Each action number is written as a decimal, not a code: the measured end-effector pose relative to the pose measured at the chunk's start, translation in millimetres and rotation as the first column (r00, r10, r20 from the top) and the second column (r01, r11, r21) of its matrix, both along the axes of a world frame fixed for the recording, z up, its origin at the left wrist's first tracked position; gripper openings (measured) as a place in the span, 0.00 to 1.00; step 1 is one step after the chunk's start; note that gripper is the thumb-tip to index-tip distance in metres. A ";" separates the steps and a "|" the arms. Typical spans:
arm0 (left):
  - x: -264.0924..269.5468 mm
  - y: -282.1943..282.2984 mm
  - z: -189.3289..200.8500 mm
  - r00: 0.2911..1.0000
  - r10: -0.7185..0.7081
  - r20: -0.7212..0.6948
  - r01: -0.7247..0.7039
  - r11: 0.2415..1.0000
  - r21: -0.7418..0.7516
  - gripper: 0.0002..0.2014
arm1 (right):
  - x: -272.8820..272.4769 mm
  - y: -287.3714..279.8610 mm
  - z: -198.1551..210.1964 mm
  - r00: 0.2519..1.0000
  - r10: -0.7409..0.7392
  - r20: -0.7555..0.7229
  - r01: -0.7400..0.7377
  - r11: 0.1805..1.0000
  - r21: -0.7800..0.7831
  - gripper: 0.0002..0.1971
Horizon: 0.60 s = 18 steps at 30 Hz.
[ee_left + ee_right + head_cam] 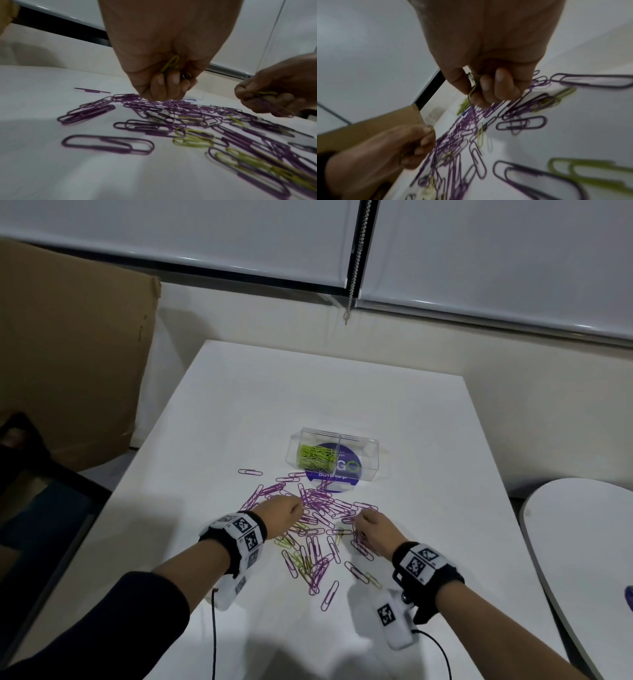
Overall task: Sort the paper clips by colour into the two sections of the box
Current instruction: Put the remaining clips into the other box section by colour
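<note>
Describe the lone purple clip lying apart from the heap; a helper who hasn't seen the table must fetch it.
Start at the clear box on the white table. Left of its near corner lies the single purple clip, flat on bare table. Unlike the tangled heap, it touches no other clip.

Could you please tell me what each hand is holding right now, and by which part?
Both hold green paper clips: the left hand has some bunched inside its curled fingers; the right hand's grip pinches others mid-length between thumb and fingers.
</note>
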<state>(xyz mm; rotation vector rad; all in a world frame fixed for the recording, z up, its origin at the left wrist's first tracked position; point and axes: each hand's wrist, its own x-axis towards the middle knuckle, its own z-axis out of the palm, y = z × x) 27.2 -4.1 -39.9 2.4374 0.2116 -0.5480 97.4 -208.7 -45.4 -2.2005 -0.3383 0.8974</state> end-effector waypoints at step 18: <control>-15.8 7.3 0.0 0.961 0.031 -0.274 -0.105 0.960 -0.259 0.05 | -0.5 -46.0 12.3 0.982 0.017 -0.188 -0.040 0.993 -0.116 0.15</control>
